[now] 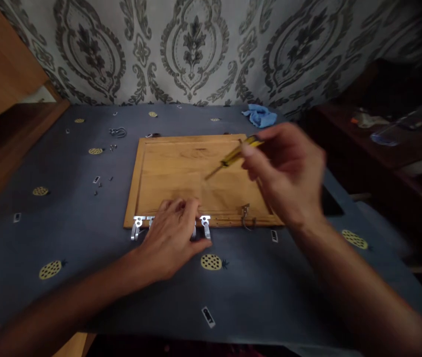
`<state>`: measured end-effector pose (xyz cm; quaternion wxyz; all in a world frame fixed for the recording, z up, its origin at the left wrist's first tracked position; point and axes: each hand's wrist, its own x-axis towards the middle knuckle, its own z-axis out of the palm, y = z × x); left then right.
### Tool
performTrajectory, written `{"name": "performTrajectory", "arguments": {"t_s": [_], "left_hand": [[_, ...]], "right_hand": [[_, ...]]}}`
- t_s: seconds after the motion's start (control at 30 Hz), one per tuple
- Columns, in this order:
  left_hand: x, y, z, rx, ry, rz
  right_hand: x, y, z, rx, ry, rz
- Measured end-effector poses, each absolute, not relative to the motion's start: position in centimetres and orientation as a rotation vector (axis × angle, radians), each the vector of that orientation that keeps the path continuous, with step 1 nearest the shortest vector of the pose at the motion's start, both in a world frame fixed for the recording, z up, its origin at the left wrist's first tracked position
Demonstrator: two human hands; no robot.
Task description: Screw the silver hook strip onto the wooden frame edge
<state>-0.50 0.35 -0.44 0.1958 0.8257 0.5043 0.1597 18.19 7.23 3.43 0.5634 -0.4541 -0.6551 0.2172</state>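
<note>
A wooden panel (181,171) with a raised frame lies flat on the table. Along its front edge runs a silver hook rail (205,225), its hooks hanging toward me. My left hand (174,235) holds this rail against the panel, fingers bent over its middle and thumb beside the right-end hook; the hand hides much of the rail. Above the panel's right part, my right hand (287,166) grips a screwdriver (231,157) with a yellow and black handle. Its blade points down and left, apart from the rail. A separate metal hook (246,215) is at the panel's front edge, right of the rail.
Several small screws (99,186) lie left of the panel, with more screws (113,147) farther back. Behind them is a metal hook piece (118,132). A blue cloth (259,115) sits at the back right, near the patterned wall (192,74). A dark flat object (332,201) lies right of the panel.
</note>
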Motion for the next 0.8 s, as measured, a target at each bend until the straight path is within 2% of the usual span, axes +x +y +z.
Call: {"name": "performTrajectory", "arguments": {"t_s": [0.1, 0.27, 0.8], "left_hand": [[-0.5, 0.4, -0.4, 2.308, 1.418, 0.446], [-0.4, 0.4, -0.5, 2.35, 1.424, 0.441], [-0.2, 0.4, -0.3, 2.34, 1.462, 0.399]], "right_hand": [[19.0, 4.4, 4.2, -0.946, -1.358, 0.532], [18.5, 1.4, 3.1, -1.077, -1.413, 0.482], [17.7, 1.6, 1.2, -1.007, -1.561, 0.582]]}}
